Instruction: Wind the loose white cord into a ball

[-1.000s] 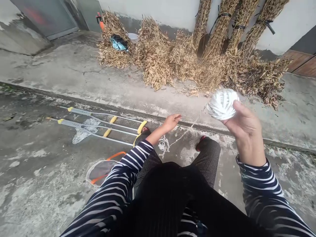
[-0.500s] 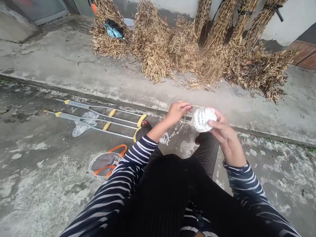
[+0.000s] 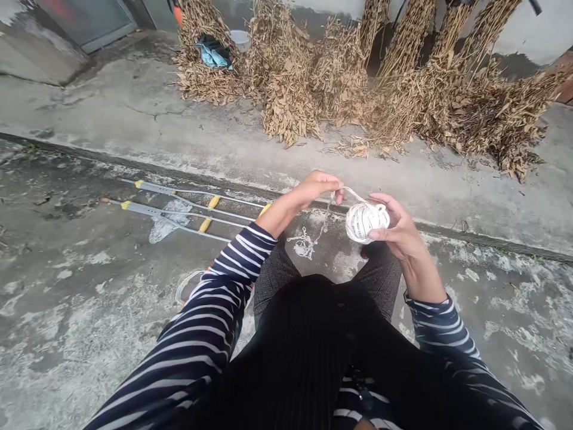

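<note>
A white ball of cord [image 3: 363, 223] is gripped in my right hand [image 3: 400, 230], with the thumb in front and the fingers behind it. To its left, my left hand [image 3: 319, 187] pinches the strand that runs from the top of the ball. More cord hangs below my left hand down to a loose white tangle [image 3: 303, 243] on the ground between my legs.
Metal crutches [image 3: 188, 206] with yellow pads lie at the left over a clear plastic bag [image 3: 169, 222]. A bag [image 3: 188, 285] is partly behind my left sleeve. Dried plant bundles [image 3: 290, 77] lean along the wall beyond the concrete step [image 3: 224, 140].
My left hand has shifted slightly left and up, and the strand to the ball now curves. The ball has turned in my right hand. The view has moved a little, so my left arm covers more of the bag.
</note>
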